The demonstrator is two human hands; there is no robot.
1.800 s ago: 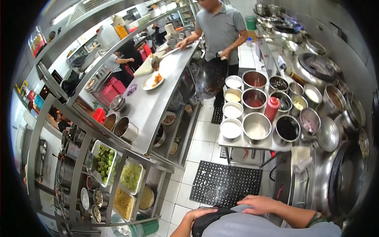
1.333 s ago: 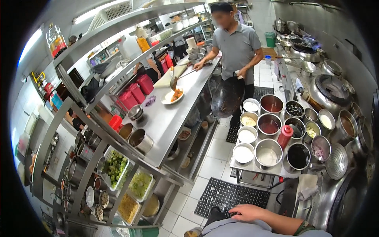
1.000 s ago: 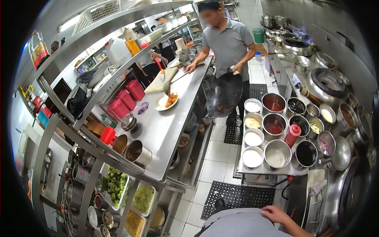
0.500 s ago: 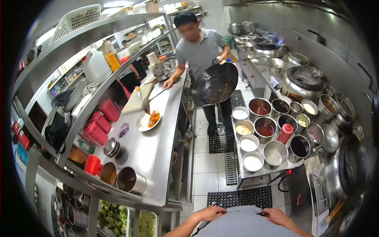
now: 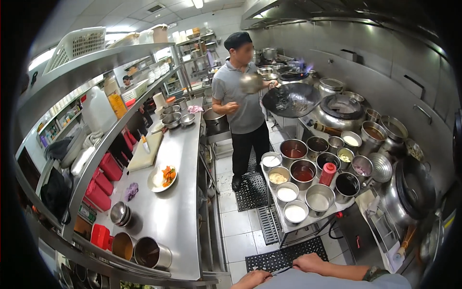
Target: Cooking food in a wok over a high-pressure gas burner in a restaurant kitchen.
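Observation:
At the lower edge, my left hand [image 5: 255, 278] and my right hand [image 5: 308, 262] are close together in front of my grey shirt [image 5: 301, 279]. The fingers of both are curled in at my waist, by a thin dark strip [image 5: 280, 271]. What they grip there is too small to make out. A black floor mat [image 5: 260, 262] lies just beyond them. Ahead, a co-worker [image 5: 238, 96] in a grey shirt and dark cap holds a black wok [image 5: 291, 101] up toward the stoves. A blurred metal ladle or bowl shape [image 5: 251, 83] is before the co-worker's chest.
On the left steel counter [image 5: 185, 231] are a plate of food [image 5: 156, 187], a cutting board [image 5: 144, 154] and metal pots [image 5: 153, 253]. A cart at right holds several sauce pots [image 5: 303, 173] and a red squeeze bottle [image 5: 328, 173]. Burners with a flame [image 5: 302, 67] line the right wall.
The co-worker has straightened, turned right and swung the wok from the counter toward the stoves. The ladle has left the plate. My hands have come closer together, and my view has tilted up.

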